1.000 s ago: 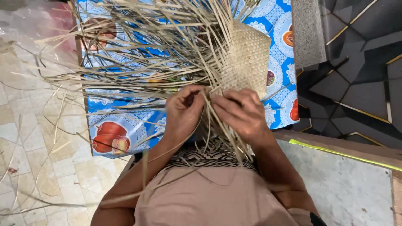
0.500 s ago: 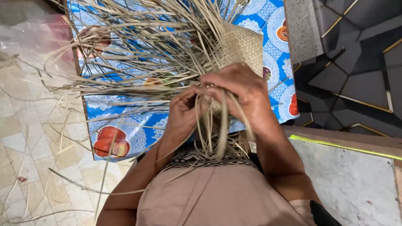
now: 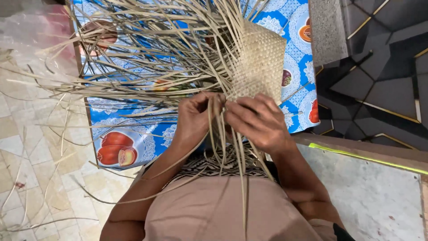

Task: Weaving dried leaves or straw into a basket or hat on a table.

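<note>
Both hands, left hand (image 3: 196, 117) and right hand (image 3: 257, 121), pinch thin dry strips (image 3: 223, 134) at the woven mat's (image 3: 261, 62) 6 o'clock edge; pulling too hard could snap one.

Dry, matt straw-coloured leaf strips (image 3: 147, 58) fan from a tightly plaited, ribbed woven mat (image 3: 261, 62), centre frame, over a glossy blue printed plastic cloth (image 3: 133, 134); smooth pale floor tiles (image 3: 31, 160) at left.

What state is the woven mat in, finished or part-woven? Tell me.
Part-woven. The woven mat has one tight plaited patch, while loose strips fan out unwoven from its edge toward the left hand and right hand.
</note>
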